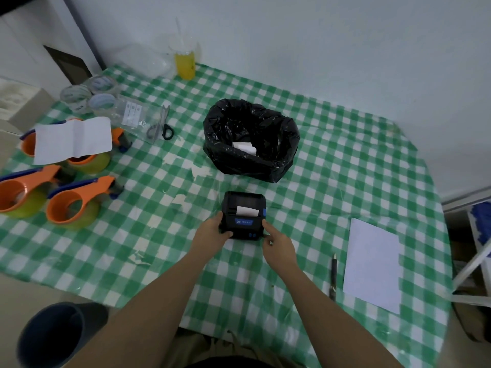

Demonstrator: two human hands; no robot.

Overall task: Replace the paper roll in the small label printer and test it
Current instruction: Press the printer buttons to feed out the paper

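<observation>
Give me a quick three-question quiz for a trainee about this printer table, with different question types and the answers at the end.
1. True or false: paper sticks out of the printer.
2. Which lies nearest the white sheet? A) scissors B) pen C) yellow bottle
3. What white item lies inside the black bag?

Key:
1. True. A white strip shows at the slot while the left hand and right hand hold the printer's sides.
2. B. The pen lies just left of the sheet; the others are at the far side of the table.
3. It looks like a paper roll, though it is too small to be sure.
</observation>
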